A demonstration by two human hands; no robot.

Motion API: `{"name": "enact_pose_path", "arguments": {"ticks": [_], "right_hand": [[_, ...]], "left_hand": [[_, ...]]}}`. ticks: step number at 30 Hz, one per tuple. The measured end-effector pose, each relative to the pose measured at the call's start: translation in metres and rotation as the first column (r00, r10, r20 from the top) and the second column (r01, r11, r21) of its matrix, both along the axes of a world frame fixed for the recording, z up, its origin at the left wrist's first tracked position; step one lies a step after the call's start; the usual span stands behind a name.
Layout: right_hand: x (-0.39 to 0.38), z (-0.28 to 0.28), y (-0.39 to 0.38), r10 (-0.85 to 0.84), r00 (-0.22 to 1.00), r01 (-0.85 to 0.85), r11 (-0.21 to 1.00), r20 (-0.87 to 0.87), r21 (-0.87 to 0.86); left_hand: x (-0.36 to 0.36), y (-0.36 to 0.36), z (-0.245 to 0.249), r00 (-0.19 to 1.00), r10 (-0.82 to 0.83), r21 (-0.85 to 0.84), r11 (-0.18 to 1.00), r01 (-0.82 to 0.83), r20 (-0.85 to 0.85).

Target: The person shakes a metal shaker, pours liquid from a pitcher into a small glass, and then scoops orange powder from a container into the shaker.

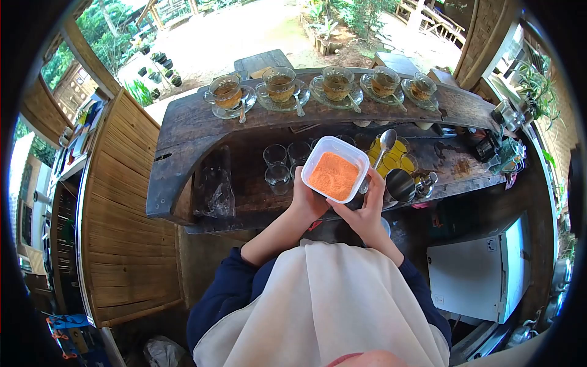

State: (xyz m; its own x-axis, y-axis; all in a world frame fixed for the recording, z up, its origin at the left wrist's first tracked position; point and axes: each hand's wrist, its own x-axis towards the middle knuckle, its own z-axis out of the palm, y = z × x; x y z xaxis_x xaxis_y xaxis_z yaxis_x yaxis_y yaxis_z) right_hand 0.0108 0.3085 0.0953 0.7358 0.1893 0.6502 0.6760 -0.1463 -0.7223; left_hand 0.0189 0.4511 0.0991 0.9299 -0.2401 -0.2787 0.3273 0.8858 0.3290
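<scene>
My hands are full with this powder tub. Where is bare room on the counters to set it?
Bare wood: the upper ledge left of the leftmost tea cup, and its front strip below the saucers. The lower counter is crowded: plastic bag, empty glasses, yellow glasses, metal cup.

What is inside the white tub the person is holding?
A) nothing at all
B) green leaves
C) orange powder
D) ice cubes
C: the white tub, gripped by the left hand, is filled with orange powder, while the right hand holds a spoon beside it.
</scene>
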Motion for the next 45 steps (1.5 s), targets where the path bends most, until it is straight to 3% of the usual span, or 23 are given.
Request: {"name": "enact_pose_path", "arguments": {"ticks": [19,36,45], "right_hand": [[-0.001,-0.015,0.003,0.017,1.0,-0.017,1.0,0.006,0.024],[-0.002,-0.027,0.015,0.042,0.997,-0.046,0.997,0.067,0.059],[-0.003,-0.03,0.02,0.084,0.996,-0.088,0.984,0.03,0.158]], "left_hand": [[-0.006,0.009,-0.004,0.999,-0.051,-0.014,0.999,0.051,0.004],[-0.018,0.015,-0.001,1.0,0.005,0.011,1.0,-0.006,0.026],[-0.02,0.019,0.0,1.0,0.0,-0.008,1.0,0.0,0.022]]}}
